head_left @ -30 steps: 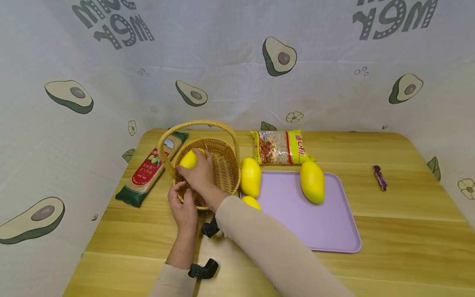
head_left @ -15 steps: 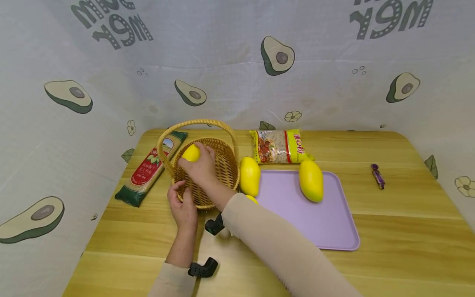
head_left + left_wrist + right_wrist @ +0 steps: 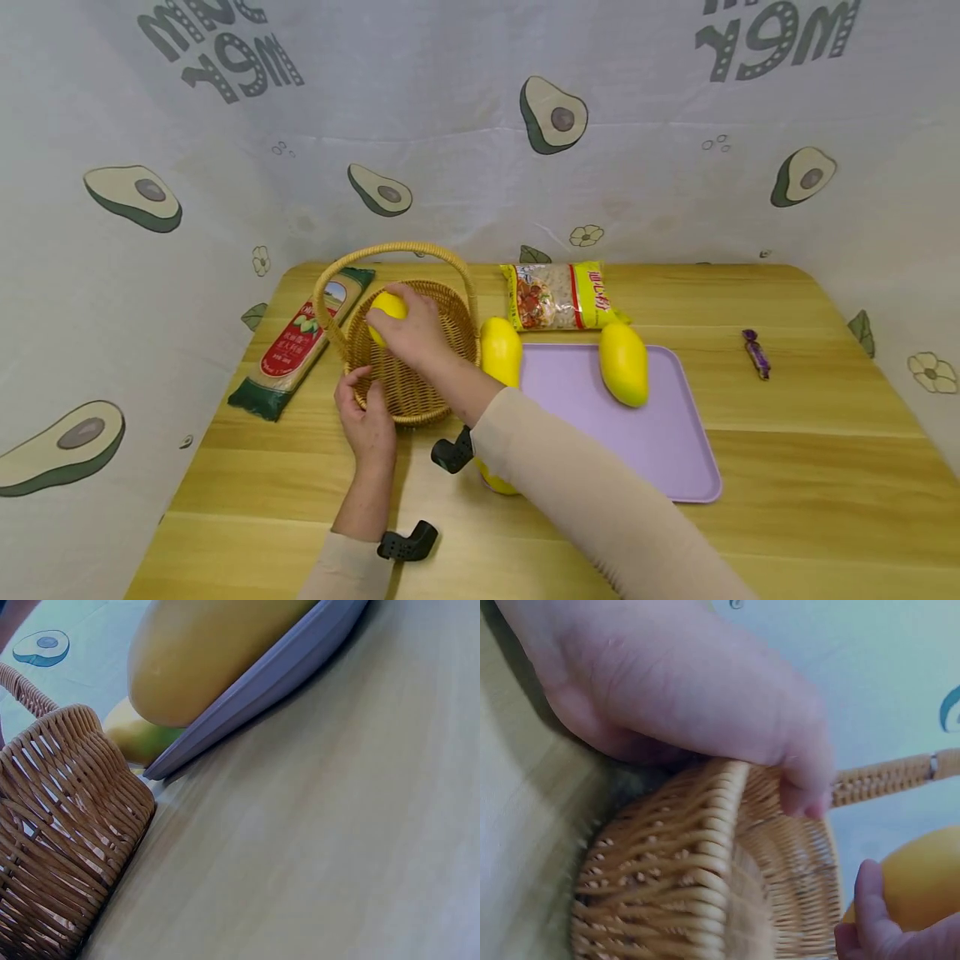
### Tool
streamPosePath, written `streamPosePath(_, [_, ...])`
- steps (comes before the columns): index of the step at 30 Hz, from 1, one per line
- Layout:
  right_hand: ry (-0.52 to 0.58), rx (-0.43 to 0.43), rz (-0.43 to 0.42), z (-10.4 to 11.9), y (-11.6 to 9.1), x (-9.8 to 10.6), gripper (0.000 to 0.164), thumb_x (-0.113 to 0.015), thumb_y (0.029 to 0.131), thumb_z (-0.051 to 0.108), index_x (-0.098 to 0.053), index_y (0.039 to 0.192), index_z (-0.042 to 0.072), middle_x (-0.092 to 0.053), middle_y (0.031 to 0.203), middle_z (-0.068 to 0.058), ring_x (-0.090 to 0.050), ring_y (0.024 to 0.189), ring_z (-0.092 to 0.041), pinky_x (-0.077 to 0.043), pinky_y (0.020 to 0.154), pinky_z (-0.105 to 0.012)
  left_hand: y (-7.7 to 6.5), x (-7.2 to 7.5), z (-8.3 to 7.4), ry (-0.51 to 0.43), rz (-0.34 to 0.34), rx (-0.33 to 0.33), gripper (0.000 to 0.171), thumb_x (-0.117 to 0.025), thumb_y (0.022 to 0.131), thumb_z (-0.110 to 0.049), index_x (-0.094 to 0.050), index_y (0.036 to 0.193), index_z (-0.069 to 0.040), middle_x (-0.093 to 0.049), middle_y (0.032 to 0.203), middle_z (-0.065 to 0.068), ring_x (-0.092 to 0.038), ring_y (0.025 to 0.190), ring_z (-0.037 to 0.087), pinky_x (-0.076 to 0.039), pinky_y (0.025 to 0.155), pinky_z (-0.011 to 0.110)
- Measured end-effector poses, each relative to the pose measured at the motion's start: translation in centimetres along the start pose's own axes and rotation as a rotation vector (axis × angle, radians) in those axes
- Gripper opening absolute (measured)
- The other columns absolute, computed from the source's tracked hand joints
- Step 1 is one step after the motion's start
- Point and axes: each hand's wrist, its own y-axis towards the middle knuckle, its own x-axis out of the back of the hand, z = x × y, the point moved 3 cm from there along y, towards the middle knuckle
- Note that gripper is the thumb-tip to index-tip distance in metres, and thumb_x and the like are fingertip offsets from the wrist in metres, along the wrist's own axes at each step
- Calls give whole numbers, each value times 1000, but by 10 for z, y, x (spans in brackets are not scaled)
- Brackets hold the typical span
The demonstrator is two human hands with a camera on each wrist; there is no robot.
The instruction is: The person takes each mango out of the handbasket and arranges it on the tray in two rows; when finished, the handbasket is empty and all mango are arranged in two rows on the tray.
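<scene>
A yellow mango (image 3: 388, 315) is held in my right hand (image 3: 417, 332) over the far left part of a wicker basket (image 3: 417, 418). Thumb and fingers press on the mango (image 3: 928, 876) in the right wrist view. My left hand (image 3: 369, 427) grips the basket's near-left rim; in the right wrist view its thumb hooks over the edge. The basket's woven floor shows bare where visible. Beside the basket lies another mango (image 3: 501, 348) at the left edge of a lilac tray (image 3: 693, 479). My right sleeve partly covers one more mango (image 3: 497, 482) near the tray's front left.
Farther right on the tray rests a mango (image 3: 624, 367). Behind it lies a yellow-ended clear food packet (image 3: 558, 297). A green-and-red pasta packet (image 3: 296, 346) flanks the basket on the left. A purple-wrapped candy (image 3: 756, 354) sits at the right. The basket handle (image 3: 397, 247) arches above.
My right hand has lifted slightly with the mango and its forearm has shifted right, uncovering part of the front mango. My left hand stays on the rim.
</scene>
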Motion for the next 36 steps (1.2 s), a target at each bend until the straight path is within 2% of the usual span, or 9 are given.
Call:
streamPosePath(7, [-199,56,44,16,-12,15,56,-64,91,34,-52,145,25,-39,154,-16,-55,112,-28,-51,85,-37,1,2,1,1,-2,8,25,-54,97,-6,-55,121,2,-41,155,12,-27,152,29,-14,127,51])
streamPosePath(11, [-251,127,107,22,-19,27,54,-59,94,31,-53,147,22,-48,154,-8,-52,130,-29,-48,104,-48,1,2,1,-1,-1,4,25,-54,97,-5,-55,121,2,-41,155,12,-27,152,29,-14,127,51])
streamPosePath(13, [-265,160,132,23,-22,33,53,-56,95,29,-54,146,20,-52,152,-5,-50,134,-27,-45,109,-48,1,2,0,-3,0,6,25,-54,97,-6,-55,121,2,-40,155,12,-26,153,30,-13,127,51])
streamPosePath(20, [-342,213,162,28,-31,45,52,-52,94,31,-57,145,20,-51,150,-8,-48,132,-25,-46,102,-47,3,2,-1,12,1,3,26,-53,97,-7,-54,121,3,-39,156,13,-24,154,30,-12,128,51])
streamPosePath(23, [-354,229,170,31,-36,50,52,-52,93,30,-56,144,21,-58,143,-4,-59,113,-27,-51,91,-44,2,2,-2,13,-2,3,26,-53,97,-7,-55,122,3,-39,157,13,-23,155,31,-12,128,51])
streamPosePath(26, [-368,237,174,30,-42,56,49,-53,93,30,-58,141,22,-58,138,-3,-59,102,-25,-51,83,-42,1,1,-2,11,-5,7,26,-53,97,-6,-55,121,3,-41,156,13,-23,155,31,-12,128,51])
streamPosePath(29, [-375,244,185,26,-48,64,45,-52,94,30,-60,138,23,-57,141,-2,-56,113,-23,-49,91,-44,0,0,-2,5,-1,13,26,-53,97,-7,-56,121,2,-40,156,13,-23,155,31,-12,128,51])
streamPosePath(33, [-300,200,221,17,-55,76,39,-51,101,29,-59,139,25,-57,145,-1,-63,108,-24,-54,93,-43,-1,0,-1,-8,13,21,25,-53,97,-8,-56,121,1,-39,155,13,-21,155,32,-11,128,52])
streamPosePath(36, [-219,151,254,10,-59,84,36,-50,105,29,-58,139,24,-55,146,-4,-68,94,-25,-60,80,-38,-1,0,-1,-18,20,30,25,-53,98,-8,-55,121,1,-38,156,12,-19,156,32,-9,128,53])
